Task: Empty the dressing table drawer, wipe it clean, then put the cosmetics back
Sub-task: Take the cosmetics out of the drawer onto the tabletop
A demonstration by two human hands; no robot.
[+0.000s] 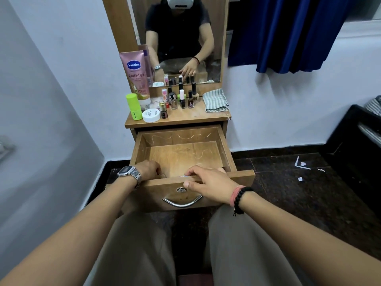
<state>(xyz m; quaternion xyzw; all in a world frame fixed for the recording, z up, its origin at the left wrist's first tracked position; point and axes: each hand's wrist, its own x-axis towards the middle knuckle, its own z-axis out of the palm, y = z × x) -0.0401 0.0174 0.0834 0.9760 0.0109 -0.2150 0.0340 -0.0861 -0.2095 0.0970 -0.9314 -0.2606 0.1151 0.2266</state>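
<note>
Drawer of the dressing table pulled fully out; wooden bottom bare, pale squiggle marks on its floor and back wall. Left hand, wrist wearing a metal watch, sits at the front left corner of the drawer, fingers curled over the inner side of the front panel; cannot tell whether they hold anything beyond the wood. Right hand lies on the top edge of the front panel, fingers bent over the edge into the drawer, thumb pressed on the outer face just above the keyhole and the curved metal handle; a small pale-blue something shows under the fingertips, too small to identify. Cosmetics stand on the surface above: pink lotion tube, lime-green bottle, flat white jar, cluster of nail polish bottles. Folded striped cloth lies at the right end of the surface, apart from the bottles.
</note>
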